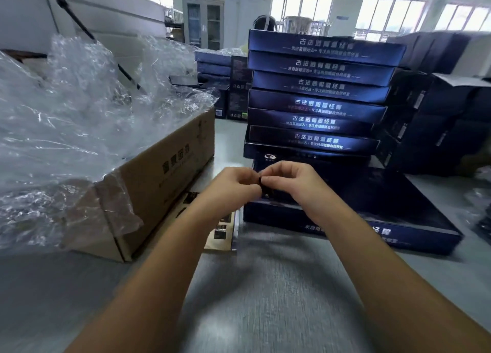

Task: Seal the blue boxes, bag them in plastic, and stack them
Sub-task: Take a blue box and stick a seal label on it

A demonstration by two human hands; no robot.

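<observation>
A small dark piece [262, 184] is pinched in a narrow grip by the left hand [233, 186] and right hand [291, 180] over a blue box [393, 204]; a stack [318, 92] is set behind it.

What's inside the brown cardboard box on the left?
Crumpled clear plastic fills the cardboard box and spills over its rim. Whatever lies beneath the plastic is covered.

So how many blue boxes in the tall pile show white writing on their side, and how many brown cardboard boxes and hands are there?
Blue boxes in the tall pile showing white writing: 6
Brown cardboard box: 1
Hands, left hand and right hand, pinching a small dark piece: 2
Total: 9
</observation>
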